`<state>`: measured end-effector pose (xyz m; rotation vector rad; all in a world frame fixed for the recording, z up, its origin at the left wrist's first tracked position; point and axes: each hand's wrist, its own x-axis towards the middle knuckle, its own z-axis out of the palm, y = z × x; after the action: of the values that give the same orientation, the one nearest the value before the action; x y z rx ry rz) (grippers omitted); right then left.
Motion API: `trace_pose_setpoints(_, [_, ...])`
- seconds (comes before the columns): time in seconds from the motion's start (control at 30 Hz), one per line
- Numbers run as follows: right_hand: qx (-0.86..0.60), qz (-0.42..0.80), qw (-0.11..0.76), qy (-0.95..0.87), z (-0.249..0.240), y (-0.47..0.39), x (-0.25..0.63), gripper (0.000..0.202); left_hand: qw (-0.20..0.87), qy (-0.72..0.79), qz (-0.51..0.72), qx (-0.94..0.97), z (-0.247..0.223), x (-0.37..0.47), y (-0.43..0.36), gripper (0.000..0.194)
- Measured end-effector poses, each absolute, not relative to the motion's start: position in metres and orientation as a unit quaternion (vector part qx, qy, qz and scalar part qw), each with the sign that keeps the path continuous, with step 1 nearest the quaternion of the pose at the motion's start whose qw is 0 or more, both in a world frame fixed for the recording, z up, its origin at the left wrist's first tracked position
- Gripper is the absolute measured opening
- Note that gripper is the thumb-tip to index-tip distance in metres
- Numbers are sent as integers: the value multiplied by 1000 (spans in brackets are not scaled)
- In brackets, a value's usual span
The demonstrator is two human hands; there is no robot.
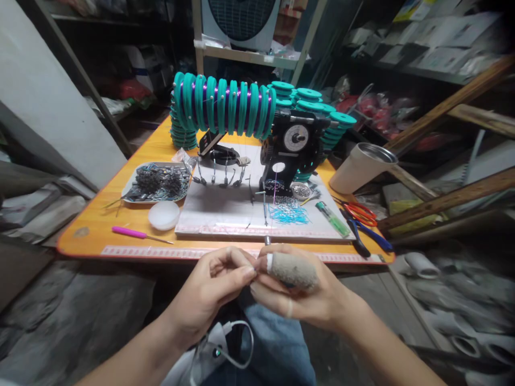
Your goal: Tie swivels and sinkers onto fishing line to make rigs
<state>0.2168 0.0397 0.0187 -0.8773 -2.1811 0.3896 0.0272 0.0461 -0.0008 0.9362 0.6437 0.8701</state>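
My left hand (219, 284) is closed in a pinch in front of the table's near edge. My right hand (298, 284) meets it fingertip to fingertip, also closed, with a grey fabric sleeve (295, 271) over one finger. Whatever lies between the fingertips is too small to make out. A small metal cylinder (267, 240) stands just beyond the right fingers; whether the hand touches it, I cannot tell. Behind the hands, a white board (217, 220) bears short blue pieces (289, 213), silvery bits and a beaded strand (265, 206). A thin purple thread (276, 185) hangs above the blue pieces.
A row of teal spools (221, 107) with purple thread extends left from a black device (295, 139). On the table lie a tray of dark parts (156, 182), a white dish (163, 214), a pink-handled hook (131, 232), a green tube (333, 219) and blue-handled pliers (374, 236).
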Motion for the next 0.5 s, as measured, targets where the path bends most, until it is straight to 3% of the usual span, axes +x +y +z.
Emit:
trace_pose_setpoints(0.1, [-317, 138, 400, -849, 18, 40, 215, 3, 779, 300, 391, 388, 0, 29, 46, 28])
trace_pose_setpoints(0.2, [-317, 148, 400, -847, 20, 41, 217, 7, 690, 316, 425, 493, -1, 28, 44, 25])
trace_pose_setpoints(0.3, [-308, 173, 422, -835, 23, 43, 216, 8, 380, 333, 509, 697, -7, 26, 41, 10])
trace_pose_setpoints(0.37, [-318, 173, 452, -815, 24, 46, 211, 16, 163, 322, 529, 768, -13, 24, 39, 19])
trace_pose_setpoints(0.43, [-351, 162, 473, -792, 25, 51, 204, 16, 40, 282, 519, 806, -16, 24, 40, 24])
trace_pose_setpoints(0.5, [-380, 142, 467, -786, 26, 56, 199, 14, -16, 219, 496, 840, -16, 24, 43, 24])
